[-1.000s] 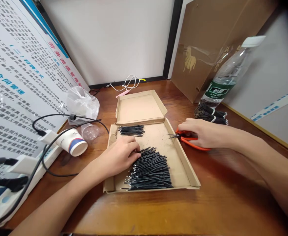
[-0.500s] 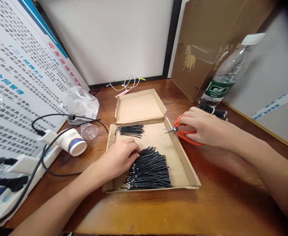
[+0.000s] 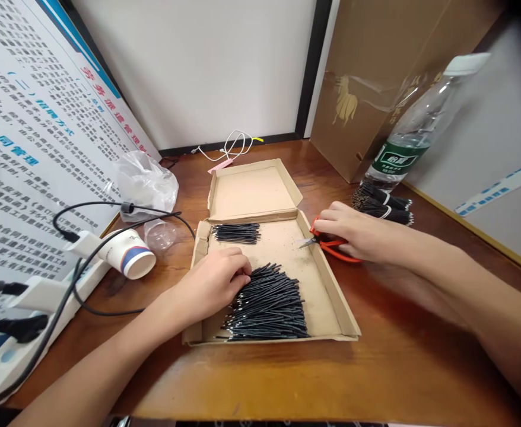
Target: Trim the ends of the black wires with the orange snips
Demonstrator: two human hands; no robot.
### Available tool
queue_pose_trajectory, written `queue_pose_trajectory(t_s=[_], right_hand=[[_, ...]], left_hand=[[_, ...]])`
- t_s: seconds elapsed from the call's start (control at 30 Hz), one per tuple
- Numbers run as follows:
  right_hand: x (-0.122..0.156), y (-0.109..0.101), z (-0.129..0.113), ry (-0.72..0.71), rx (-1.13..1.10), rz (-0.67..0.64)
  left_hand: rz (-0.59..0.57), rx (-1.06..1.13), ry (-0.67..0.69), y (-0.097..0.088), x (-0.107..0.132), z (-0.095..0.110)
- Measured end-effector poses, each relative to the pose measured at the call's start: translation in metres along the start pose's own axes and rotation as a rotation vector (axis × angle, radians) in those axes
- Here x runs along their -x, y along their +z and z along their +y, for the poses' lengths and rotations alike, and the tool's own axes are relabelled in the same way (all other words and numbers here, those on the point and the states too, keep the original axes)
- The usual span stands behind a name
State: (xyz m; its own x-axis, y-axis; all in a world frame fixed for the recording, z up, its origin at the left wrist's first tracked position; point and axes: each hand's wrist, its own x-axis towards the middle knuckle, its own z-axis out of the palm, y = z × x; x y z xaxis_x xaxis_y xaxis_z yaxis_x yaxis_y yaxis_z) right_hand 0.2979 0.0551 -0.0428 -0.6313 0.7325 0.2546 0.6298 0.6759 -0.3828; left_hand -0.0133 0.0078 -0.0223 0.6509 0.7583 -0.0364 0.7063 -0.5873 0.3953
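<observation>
A shallow open cardboard box [image 3: 336, 302] lies in front of me on the wooden table. A big heap of thin black wires [image 3: 269, 305] fills its near part, and a small bundle of black wires [image 3: 237, 232] lies at its far side. My left hand [image 3: 218, 281] rests curled on the left edge of the big heap, its fingers pinching among the wires. My right hand [image 3: 356, 233] is closed on orange-handled scissors [image 3: 329, 242], whose blades point left over the box's right wall.
A paper cup [image 3: 129, 256] lies on its side at the left, beside black cables [image 3: 91, 237], a white power strip and a crumpled plastic bag [image 3: 145, 184]. At the right stand a water bottle [image 3: 414, 127], tied wire bundles [image 3: 383, 204] and a brown bag [image 3: 376, 77].
My right hand lifted the scissors toward the back right half a second ago, then came back down to the box's right wall. My left hand stayed on the heap.
</observation>
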Motion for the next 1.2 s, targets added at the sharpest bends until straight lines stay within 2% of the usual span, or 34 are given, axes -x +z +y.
queue_pose_trajectory(t_s=[0.03,0.1,0.13,0.2,0.23,0.3,0.37,0.43,0.47,0.53,0.57,0.83,1.07,1.13,1.2], right_hand=[[0.000,-0.001,-0.001,-0.006,0.030,0.008],[0.000,-0.003,-0.003,0.057,0.059,0.150],[0.000,-0.003,-0.004,0.069,0.063,0.175],[0.001,-0.003,-0.006,0.041,0.068,0.123],[0.001,-0.003,-0.007,-0.020,0.116,0.009],[0.001,-0.003,-0.009,-0.052,0.175,-0.034],[0.000,-0.003,-0.012,-0.045,0.144,0.125],[-0.001,-0.003,-0.014,-0.082,0.168,0.185],[-0.001,-0.003,-0.015,-0.143,0.233,0.045],[-0.001,-0.002,-0.016,-0.157,0.329,-0.089],[-0.001,-0.002,-0.017,-0.151,0.370,-0.089],[-0.001,-0.006,-0.032,-0.118,0.231,0.124],[-0.001,-0.001,-0.060,-0.158,0.220,0.255],[-0.001,-0.002,-0.057,-0.133,0.122,0.307],[0.001,-0.003,-0.044,-0.055,-0.032,0.362]], left_hand=[[0.003,0.001,-0.001,0.000,0.000,0.000],[0.006,0.002,0.003,0.001,0.000,-0.001],[0.007,0.000,0.007,0.001,0.000,-0.001],[0.005,-0.003,0.012,0.001,-0.001,-0.002],[0.007,-0.004,0.013,0.001,-0.001,-0.002],[0.011,-0.008,0.014,0.001,-0.001,-0.002],[0.009,-0.013,0.019,0.002,-0.001,-0.002],[0.011,-0.025,0.035,0.003,-0.001,-0.002],[0.016,-0.036,0.044,0.004,-0.001,-0.003],[0.032,-0.072,0.058,0.005,-0.001,-0.003],[0.038,-0.094,0.064,0.006,-0.001,-0.003],[0.075,-0.097,0.035,0.006,0.001,0.000],[0.012,-0.034,-0.019,0.005,-0.001,-0.003],[0.011,-0.021,-0.028,0.004,0.000,-0.003],[0.019,0.001,-0.033,0.004,0.000,-0.002]])
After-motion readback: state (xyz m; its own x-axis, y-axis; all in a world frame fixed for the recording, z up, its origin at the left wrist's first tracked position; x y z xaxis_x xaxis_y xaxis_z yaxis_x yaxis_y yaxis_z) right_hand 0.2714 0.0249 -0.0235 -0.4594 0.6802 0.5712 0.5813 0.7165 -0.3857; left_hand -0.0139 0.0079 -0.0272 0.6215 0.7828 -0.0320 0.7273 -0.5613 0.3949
